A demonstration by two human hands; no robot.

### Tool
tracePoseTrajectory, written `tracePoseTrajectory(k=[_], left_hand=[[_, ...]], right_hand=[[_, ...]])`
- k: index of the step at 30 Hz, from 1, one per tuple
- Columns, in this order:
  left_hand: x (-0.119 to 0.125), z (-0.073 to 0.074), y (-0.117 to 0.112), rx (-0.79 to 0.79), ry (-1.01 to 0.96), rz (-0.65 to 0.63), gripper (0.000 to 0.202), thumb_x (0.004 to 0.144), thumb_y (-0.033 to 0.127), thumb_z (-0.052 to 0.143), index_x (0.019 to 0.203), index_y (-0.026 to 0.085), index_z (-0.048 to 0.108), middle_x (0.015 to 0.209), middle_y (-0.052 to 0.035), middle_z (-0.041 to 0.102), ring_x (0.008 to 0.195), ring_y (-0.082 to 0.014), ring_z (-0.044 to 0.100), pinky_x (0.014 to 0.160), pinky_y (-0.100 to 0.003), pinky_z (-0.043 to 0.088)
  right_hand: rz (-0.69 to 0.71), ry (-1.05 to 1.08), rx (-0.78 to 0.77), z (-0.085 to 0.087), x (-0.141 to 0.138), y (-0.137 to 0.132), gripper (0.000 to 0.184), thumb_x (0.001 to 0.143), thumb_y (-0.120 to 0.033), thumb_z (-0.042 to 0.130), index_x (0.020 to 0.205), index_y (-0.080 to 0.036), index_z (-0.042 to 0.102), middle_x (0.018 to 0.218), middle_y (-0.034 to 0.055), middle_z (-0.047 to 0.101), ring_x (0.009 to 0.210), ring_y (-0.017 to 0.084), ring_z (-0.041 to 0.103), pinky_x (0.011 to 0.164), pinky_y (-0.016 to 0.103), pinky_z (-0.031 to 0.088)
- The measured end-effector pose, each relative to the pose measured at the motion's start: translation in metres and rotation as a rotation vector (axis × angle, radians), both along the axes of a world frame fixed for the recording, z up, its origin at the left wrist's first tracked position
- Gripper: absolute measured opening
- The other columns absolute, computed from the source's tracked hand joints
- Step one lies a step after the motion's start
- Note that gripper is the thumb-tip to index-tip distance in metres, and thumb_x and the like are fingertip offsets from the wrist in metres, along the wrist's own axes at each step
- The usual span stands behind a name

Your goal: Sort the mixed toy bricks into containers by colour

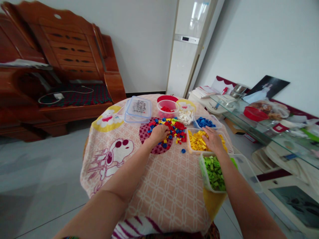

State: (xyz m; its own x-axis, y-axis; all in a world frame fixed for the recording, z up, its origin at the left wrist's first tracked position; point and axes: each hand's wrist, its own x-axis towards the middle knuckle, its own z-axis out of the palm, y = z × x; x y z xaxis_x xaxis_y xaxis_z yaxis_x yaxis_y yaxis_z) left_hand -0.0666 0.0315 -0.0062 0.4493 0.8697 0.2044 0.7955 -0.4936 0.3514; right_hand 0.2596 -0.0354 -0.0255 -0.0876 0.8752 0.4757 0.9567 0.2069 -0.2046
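Note:
My left hand (159, 133) rests curled on a loose pile of mixed red, blue and yellow bricks (174, 128) spread on the cloth-covered round table (159, 186); what its fingers hold is hidden. My right hand (213, 140) lies palm down in a clear tub of yellow bricks (196, 141), fingers bent among the pieces. A tub of green bricks (213, 172) sits just nearer me, under my right forearm. Behind the pile stand tubs of red bricks (167, 108), white bricks (184, 116) and blue bricks (205, 122).
A clear lid with blue clips (138, 109) lies at the table's far left. A single blue piece (183, 151) sits alone on the cloth. A wooden bench (57, 76) stands left, a white floor-standing unit (185, 49) behind, and a cluttered glass shelf (264, 126) right.

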Motion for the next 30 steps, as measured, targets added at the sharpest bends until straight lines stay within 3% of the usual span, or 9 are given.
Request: tracePoseTrajectory(k=[10, 16, 23, 26, 30], left_hand=[[0.006, 0.009, -0.005, -0.051, -0.316, -0.027, 0.017, 0.085, 0.022, 0.065, 0.085, 0.015, 0.081, 0.078, -0.0035, 0.077, 0.07, -0.0145, 0.065, 0.068, -0.023, 0.045], [0.039, 0.013, -0.034, -0.113, -0.529, -0.21, 0.016, 0.086, 0.021, 0.065, 0.088, 0.015, 0.079, 0.075, -0.0018, 0.075, 0.066, -0.0112, 0.062, 0.064, -0.019, 0.043], [0.074, 0.001, -0.059, -0.085, -0.56, -0.31, 0.017, 0.084, 0.015, 0.066, 0.096, 0.015, 0.079, 0.09, -0.005, 0.078, 0.072, -0.0119, 0.066, 0.07, -0.02, 0.048], [0.07, 0.001, -0.055, -0.073, -0.547, -0.32, 0.024, 0.082, 0.011, 0.063, 0.101, 0.016, 0.078, 0.097, -0.0058, 0.078, 0.076, -0.0124, 0.067, 0.073, -0.021, 0.05], [0.041, 0.015, -0.035, -0.105, -0.422, -0.303, 0.022, 0.08, 0.012, 0.064, 0.095, 0.015, 0.079, 0.088, -0.0044, 0.077, 0.077, -0.0139, 0.068, 0.071, -0.021, 0.049]], right_hand=[[0.0, 0.002, -0.018, 0.001, 0.001, 0.001, 0.048, 0.089, -0.021, 0.054, 0.137, -0.019, 0.064, 0.144, 0.0124, 0.061, 0.135, 0.032, 0.054, 0.116, 0.054, 0.042], [-0.001, -0.003, -0.027, 0.0, 0.002, 0.001, 0.048, 0.092, -0.023, 0.054, 0.139, -0.022, 0.063, 0.144, 0.0116, 0.061, 0.136, 0.032, 0.054, 0.116, 0.054, 0.042], [-0.001, 0.0, -0.015, -0.001, 0.002, 0.001, 0.047, 0.093, -0.027, 0.052, 0.138, -0.02, 0.063, 0.146, 0.0134, 0.059, 0.137, 0.033, 0.052, 0.116, 0.055, 0.042], [0.006, 0.001, 0.001, -0.001, 0.002, 0.001, 0.047, 0.092, -0.025, 0.052, 0.137, -0.02, 0.064, 0.144, 0.0128, 0.061, 0.135, 0.033, 0.054, 0.115, 0.055, 0.043], [0.005, 0.008, 0.011, -0.001, 0.001, 0.001, 0.047, 0.089, -0.024, 0.053, 0.135, -0.02, 0.066, 0.141, 0.0118, 0.063, 0.133, 0.032, 0.055, 0.115, 0.054, 0.043]])
